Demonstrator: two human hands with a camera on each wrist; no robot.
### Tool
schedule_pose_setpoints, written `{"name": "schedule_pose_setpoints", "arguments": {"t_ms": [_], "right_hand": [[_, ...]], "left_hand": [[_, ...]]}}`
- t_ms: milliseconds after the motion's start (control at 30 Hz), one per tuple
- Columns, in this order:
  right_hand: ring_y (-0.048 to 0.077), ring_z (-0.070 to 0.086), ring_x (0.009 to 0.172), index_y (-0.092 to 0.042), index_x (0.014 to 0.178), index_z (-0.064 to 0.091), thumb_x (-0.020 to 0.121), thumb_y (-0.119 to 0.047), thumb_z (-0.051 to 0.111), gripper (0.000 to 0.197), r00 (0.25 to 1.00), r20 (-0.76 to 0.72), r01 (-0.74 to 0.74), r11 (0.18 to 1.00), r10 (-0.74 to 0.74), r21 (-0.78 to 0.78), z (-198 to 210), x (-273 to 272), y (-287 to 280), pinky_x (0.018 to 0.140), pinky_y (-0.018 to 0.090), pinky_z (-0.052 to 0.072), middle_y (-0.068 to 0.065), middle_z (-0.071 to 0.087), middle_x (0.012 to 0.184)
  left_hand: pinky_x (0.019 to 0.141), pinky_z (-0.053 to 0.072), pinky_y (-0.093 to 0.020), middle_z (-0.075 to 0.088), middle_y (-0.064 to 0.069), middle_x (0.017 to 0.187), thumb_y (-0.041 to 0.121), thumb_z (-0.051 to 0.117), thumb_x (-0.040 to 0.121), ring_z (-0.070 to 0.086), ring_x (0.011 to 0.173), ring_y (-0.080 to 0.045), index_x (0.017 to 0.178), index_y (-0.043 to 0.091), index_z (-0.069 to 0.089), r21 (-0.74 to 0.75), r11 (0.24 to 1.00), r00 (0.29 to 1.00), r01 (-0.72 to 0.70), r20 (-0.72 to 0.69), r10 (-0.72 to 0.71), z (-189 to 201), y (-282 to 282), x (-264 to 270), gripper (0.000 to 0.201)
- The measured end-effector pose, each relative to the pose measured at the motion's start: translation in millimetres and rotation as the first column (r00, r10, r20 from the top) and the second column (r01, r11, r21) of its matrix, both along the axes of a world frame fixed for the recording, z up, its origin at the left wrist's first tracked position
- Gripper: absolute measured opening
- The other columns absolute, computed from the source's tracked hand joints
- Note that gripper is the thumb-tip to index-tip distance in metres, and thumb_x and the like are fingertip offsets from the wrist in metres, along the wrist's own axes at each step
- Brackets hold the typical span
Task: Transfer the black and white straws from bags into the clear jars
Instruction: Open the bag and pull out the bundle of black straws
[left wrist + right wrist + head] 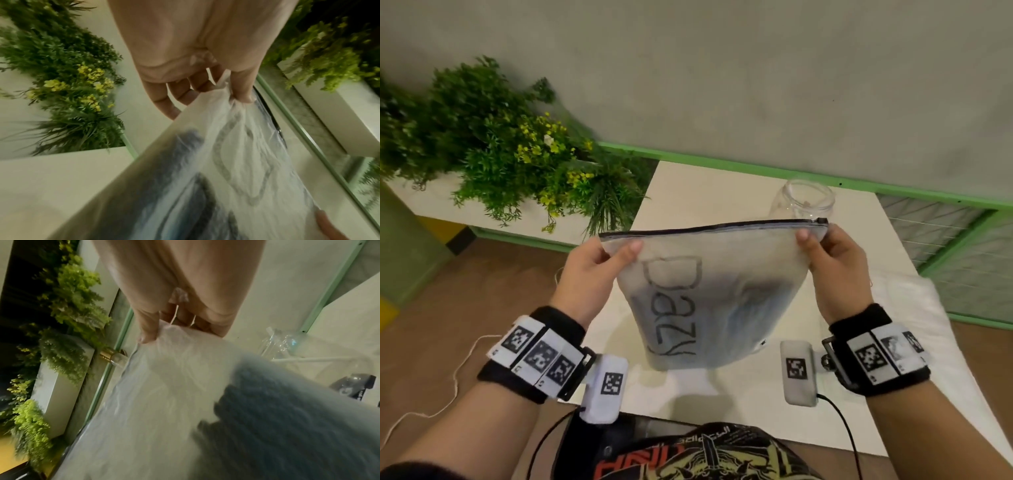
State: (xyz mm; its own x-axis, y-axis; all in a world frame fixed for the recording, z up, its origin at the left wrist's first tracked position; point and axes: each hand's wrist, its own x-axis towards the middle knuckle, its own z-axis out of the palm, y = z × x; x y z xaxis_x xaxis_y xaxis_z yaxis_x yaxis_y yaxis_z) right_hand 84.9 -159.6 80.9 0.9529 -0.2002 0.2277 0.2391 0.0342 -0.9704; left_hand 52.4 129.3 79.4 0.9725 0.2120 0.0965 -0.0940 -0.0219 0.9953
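Note:
A frosted zip bag [709, 291] with dark lettering hangs upright above the white table [688, 185], its black zipper edge on top. My left hand [606, 263] pinches its top left corner, and my right hand [825, 253] pinches the top right corner by the zipper slider. Dark straws [277, 418] show through the plastic in the right wrist view, and the bag [236, 162] fills the left wrist view below my pinching fingers [240, 91]. A clear jar [804, 200] stands open behind the bag, and this jar [287, 344] also appears in the right wrist view.
Green plants with yellow flowers [510, 144] sit in a white planter at the left. A green rail [791, 171] runs along the wall behind the table. A white cloth [914, 308] lies at the table's right. A white straw [308, 359] lies near the jar.

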Motion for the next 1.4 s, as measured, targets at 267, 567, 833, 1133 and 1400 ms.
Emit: {"name": "schedule_pose_setpoints", "arguments": {"t_ms": [267,567,833,1133,1400], "right_hand": [[0.008,0.061,0.078,-0.026,0.084,0.069,0.065,-0.041,0.076,0.025,0.995,0.079,-0.067,0.980,0.053,0.188,8,-4,-16,0.069,0.023,0.052,-0.008,0.068,0.083],[0.008,0.064,0.069,-0.027,0.066,0.071,0.038,-0.056,0.090,0.045,0.999,0.025,-0.032,0.994,0.030,0.106,10,-15,-23,0.064,0.021,0.056,-0.005,0.069,0.072],[0.017,0.063,0.077,-0.005,0.085,0.064,0.087,-0.004,0.063,0.002,1.000,-0.022,0.023,1.000,-0.022,0.020,21,-27,-26,0.069,0.024,0.056,0.010,0.068,0.081],[0.013,0.056,0.067,-0.011,0.078,0.056,0.092,0.002,0.053,0.020,0.988,-0.011,0.156,0.976,-0.156,0.153,23,-25,-18,0.063,0.025,0.050,0.002,0.059,0.070],[0.007,0.059,0.066,-0.023,0.076,0.056,0.092,-0.006,0.054,0.024,0.976,0.016,0.204,0.947,-0.215,0.249,12,-21,-43,0.062,0.018,0.049,-0.008,0.062,0.068]], "left_hand": [[0.083,0.047,-0.032,0.063,0.008,0.095,0.008,0.061,0.090,0.058,0.089,-0.012,0.106,0.027,0.056,0.189,0.982,0.988,-0.017,0.157,-0.013,14,6,8,0.025],[0.106,0.030,-0.040,0.055,0.010,0.123,0.029,0.058,0.082,0.043,0.119,-0.012,0.121,0.027,0.054,0.742,0.669,0.798,-0.039,0.426,-0.426,58,-103,17,0.039],[0.087,0.045,-0.041,0.066,0.004,0.095,0.025,0.064,0.085,0.057,0.092,-0.019,0.095,0.021,0.066,0.774,0.610,0.735,0.170,0.313,-0.602,52,-171,50,0.011],[0.082,0.047,-0.036,0.065,0.003,0.089,0.020,0.067,0.084,0.059,0.085,-0.018,0.091,0.018,0.064,0.760,0.645,0.783,0.082,0.352,-0.513,47,-138,55,0.007],[0.075,0.037,-0.015,0.063,0.005,0.085,0.010,0.069,0.083,0.056,0.080,-0.011,0.089,0.014,0.067,0.819,0.566,0.895,-0.098,0.321,-0.310,48,-9,50,0.007]]}}
